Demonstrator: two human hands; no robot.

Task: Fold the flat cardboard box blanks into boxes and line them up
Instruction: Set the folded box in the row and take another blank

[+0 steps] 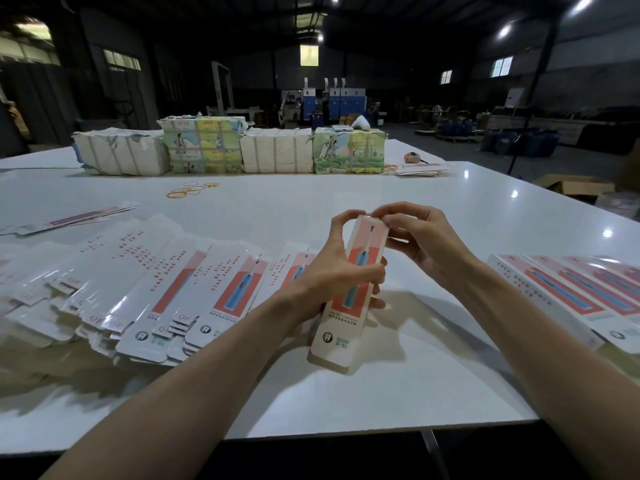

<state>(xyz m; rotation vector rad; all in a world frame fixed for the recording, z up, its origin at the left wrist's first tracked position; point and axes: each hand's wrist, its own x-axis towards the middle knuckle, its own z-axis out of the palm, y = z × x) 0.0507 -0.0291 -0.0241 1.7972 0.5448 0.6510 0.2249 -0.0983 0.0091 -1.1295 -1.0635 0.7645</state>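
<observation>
A long white toothbrush box [341,327] with a red panel and a blue brush picture is held upright and tilted above the white table [433,209]. My left hand [332,268] grips its middle, fingers curled round it. My right hand [412,237] pinches the box's far top end with thumb and fingertips. A fanned pile of flat box blanks [145,289] lies to the left. Folded boxes [571,296] lie side by side in a row at the right.
Four wrapped paper bundles [228,147] stand in a row at the table's far side. Yellow rubber bands [190,190] lie before them. More blanks [69,218] lie at far left and a few blanks [420,169] at far right. The table's near edge runs below my forearms.
</observation>
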